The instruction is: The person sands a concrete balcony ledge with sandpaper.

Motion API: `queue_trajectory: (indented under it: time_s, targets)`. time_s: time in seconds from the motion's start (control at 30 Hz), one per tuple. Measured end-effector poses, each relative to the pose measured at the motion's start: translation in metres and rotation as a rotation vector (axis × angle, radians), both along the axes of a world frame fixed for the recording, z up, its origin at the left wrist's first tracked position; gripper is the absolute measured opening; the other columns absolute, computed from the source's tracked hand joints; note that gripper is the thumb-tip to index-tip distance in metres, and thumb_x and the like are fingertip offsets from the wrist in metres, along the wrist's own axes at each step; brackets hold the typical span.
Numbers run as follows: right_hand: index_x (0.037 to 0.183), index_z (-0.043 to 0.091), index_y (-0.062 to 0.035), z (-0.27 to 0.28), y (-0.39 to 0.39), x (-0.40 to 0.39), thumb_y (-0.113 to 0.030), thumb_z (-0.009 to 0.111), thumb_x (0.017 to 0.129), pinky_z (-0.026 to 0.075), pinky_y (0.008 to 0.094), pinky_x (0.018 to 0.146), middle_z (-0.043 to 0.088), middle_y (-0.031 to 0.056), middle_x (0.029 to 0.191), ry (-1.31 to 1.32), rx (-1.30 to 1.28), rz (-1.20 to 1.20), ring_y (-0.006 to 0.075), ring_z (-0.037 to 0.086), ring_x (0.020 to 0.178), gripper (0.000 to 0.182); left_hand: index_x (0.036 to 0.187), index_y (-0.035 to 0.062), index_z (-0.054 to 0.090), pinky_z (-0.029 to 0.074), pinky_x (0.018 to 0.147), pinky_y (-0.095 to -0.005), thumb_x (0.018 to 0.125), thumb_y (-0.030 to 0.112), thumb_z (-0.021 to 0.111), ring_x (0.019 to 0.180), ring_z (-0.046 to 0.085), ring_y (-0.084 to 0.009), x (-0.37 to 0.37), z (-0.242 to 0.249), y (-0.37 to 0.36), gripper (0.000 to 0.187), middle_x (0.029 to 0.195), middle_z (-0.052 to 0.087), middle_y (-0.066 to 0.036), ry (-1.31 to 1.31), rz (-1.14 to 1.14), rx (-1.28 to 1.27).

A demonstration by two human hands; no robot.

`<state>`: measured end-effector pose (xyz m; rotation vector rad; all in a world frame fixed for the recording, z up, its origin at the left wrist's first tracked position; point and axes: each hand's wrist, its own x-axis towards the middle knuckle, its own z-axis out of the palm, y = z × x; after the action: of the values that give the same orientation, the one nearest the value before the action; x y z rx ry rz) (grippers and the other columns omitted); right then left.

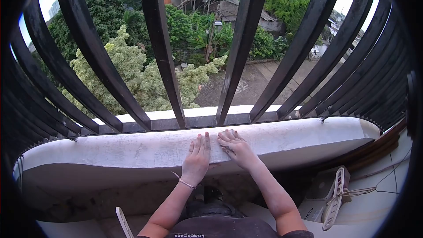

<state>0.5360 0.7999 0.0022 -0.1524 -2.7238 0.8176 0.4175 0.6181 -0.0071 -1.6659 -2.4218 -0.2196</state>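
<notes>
A pale ledge runs across the view below a dark metal railing. On the ledge's top, left of centre, lies my left hand, its fingers stretched out toward the railing, with a braided band round the wrist. Just to its right, my right hand rests on the same surface with its fingers extended and angled to the left. Both palms face down. The hands are apart, and nothing can be seen in either one. Dark smudges mark the fingers.
At the lower right stand a box and a pale plastic piece with string. Another pale strip is at the lower left. Beyond the bars are trees, roofs and paved ground far below.
</notes>
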Motion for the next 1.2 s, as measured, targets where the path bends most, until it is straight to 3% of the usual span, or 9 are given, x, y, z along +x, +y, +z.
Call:
queue_trajectory:
  time_s: [0.13, 0.37, 0.47, 0.57, 0.7, 0.77, 0.8, 1.07, 1.2]
  targets:
    - [0.137, 0.064, -0.0142, 0.017, 0.022, 0.05, -0.018, 0.06, 0.1, 0.026, 0.048, 0.125, 0.057, 0.0092, 0.147, -0.139, -0.137, -0.027, 0.0306, 0.041, 0.146, 0.037, 0.157, -0.0107, 0.022, 0.036, 0.12, -0.0431, 0.074, 0.062, 0.071, 0.149, 0.038, -0.0315, 0.002, -0.002, -0.001, 0.121, 0.164, 0.031, -0.018, -0.006, 0.01, 0.004]
    - [0.135, 0.065, -0.0103, -0.003, -0.014, -0.025, -0.016, 0.059, 0.1, 0.026, 0.0467, 0.125, 0.057, 0.0112, 0.148, 0.01, 0.06, -0.025, 0.0328, 0.045, 0.143, 0.036, 0.158, -0.0112, 0.014, 0.035, 0.12, -0.0451, 0.068, 0.059, 0.077, 0.148, 0.038, -0.0342, 0.0, -0.02, -0.002, 0.13, 0.161, 0.031, -0.025, -0.006, 0.001, 0.092]
    - [0.135, 0.066, -0.0118, 0.009, -0.01, 0.012, -0.015, 0.057, 0.101, 0.025, 0.0477, 0.125, 0.055, 0.0095, 0.15, -0.073, -0.065, 0.052, 0.0317, 0.042, 0.146, 0.035, 0.156, -0.0134, 0.016, 0.034, 0.121, -0.0466, 0.079, 0.054, 0.072, 0.15, 0.035, -0.0371, 0.002, -0.019, -0.005, 0.117, 0.159, 0.037, -0.023, -0.207, -0.014, 0.226]
    - [0.135, 0.066, -0.0116, 0.014, 0.029, 0.031, -0.015, 0.057, 0.102, 0.025, 0.0481, 0.125, 0.054, 0.0089, 0.151, -0.134, -0.048, -0.112, 0.0315, 0.04, 0.147, 0.035, 0.158, -0.0104, 0.0, 0.035, 0.121, -0.0465, 0.063, 0.053, 0.084, 0.151, 0.031, -0.0383, 0.001, -0.027, -0.002, 0.142, 0.162, 0.027, -0.029, -0.095, -0.002, 0.169]
    - [0.137, 0.064, -0.0119, 0.002, 0.018, -0.032, -0.014, 0.056, 0.102, 0.025, 0.0473, 0.126, 0.053, 0.0085, 0.152, -0.316, -0.029, -0.206, 0.0318, 0.039, 0.148, 0.036, 0.159, -0.0066, -0.005, 0.032, 0.122, -0.0501, 0.063, 0.053, 0.084, 0.154, 0.021, -0.0431, 0.006, -0.005, -0.003, 0.144, 0.165, 0.019, -0.027, -0.115, -0.027, 0.166]
    - [0.139, 0.063, -0.0121, -0.003, -0.011, -0.023, -0.015, 0.055, 0.102, 0.025, 0.0475, 0.125, 0.053, 0.0087, 0.152, -0.106, 0.071, -0.082, 0.0316, 0.039, 0.148, 0.038, 0.159, -0.0046, -0.008, 0.03, 0.122, -0.0524, 0.064, 0.053, 0.084, 0.154, 0.017, -0.0457, 0.003, -0.006, -0.004, 0.145, 0.167, 0.015, -0.026, -0.146, -0.034, 0.184]
    - [0.14, 0.062, -0.0122, -0.004, -0.018, -0.018, -0.015, 0.055, 0.103, 0.025, 0.0476, 0.125, 0.053, 0.0088, 0.152, -0.002, 0.127, -0.014, 0.0315, 0.039, 0.148, 0.038, 0.159, -0.0074, 0.007, 0.027, 0.124, -0.0545, 0.071, 0.053, 0.081, 0.155, 0.01, -0.048, 0.0, -0.01, -0.005, 0.13, 0.169, 0.008, -0.024, -0.191, -0.043, 0.178]
    - [0.136, 0.063, -0.0067, -0.002, 0.011, -0.019, -0.018, 0.051, 0.103, 0.03, 0.0458, 0.123, 0.062, 0.0137, 0.14, -0.128, 0.206, -0.252, 0.0308, 0.054, 0.134, 0.037, 0.16, -0.0067, 0.004, 0.025, 0.124, -0.0557, 0.074, 0.053, 0.08, 0.155, 0.009, -0.0471, 0.006, 0.005, -0.003, 0.129, 0.169, 0.007, -0.024, -0.167, -0.02, 0.065]
    - [0.14, 0.06, -0.007, -0.006, -0.012, -0.005, -0.022, 0.053, 0.104, 0.027, 0.0462, 0.125, 0.055, 0.0143, 0.148, -0.004, 0.185, -0.107, 0.0323, 0.045, 0.144, 0.04, 0.159, -0.0097, 0.001, 0.019, 0.126, -0.0553, 0.078, 0.05, 0.079, 0.155, 0.006, -0.0471, 0.003, -0.002, -0.005, 0.127, 0.168, 0.006, -0.025, -0.223, -0.033, 0.074]
